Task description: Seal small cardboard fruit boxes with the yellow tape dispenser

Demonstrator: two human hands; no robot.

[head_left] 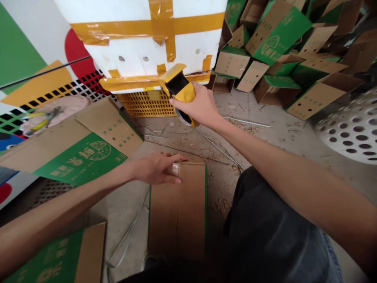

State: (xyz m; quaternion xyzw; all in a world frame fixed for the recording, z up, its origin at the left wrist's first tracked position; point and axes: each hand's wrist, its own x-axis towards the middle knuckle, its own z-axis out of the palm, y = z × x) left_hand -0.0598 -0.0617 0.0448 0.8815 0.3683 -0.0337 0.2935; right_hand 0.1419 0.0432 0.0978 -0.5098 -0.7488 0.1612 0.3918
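In my right hand [203, 103] is a yellow tape dispenser [178, 82], gripped and raised above the floor beyond the box. Below it stands a brown cardboard box [191, 204] with green edges, its two top flaps meeting along a middle seam. My left hand [161, 168] rests at the far end of that seam, fingers stretched out and apart, touching the cardboard. A shiny bit of clear tape [176, 169] shows beside the left fingers. The near end of the box fades into shadow.
A white foam box [182, 43] with orange tape sits on a yellow crate [147, 105] ahead. Green-and-brown cartons [229, 63] are piled at the far right, near a white perforated basket [353, 125]. Another carton [97, 153] leans at left. Loose straps [219, 147] litter the floor.
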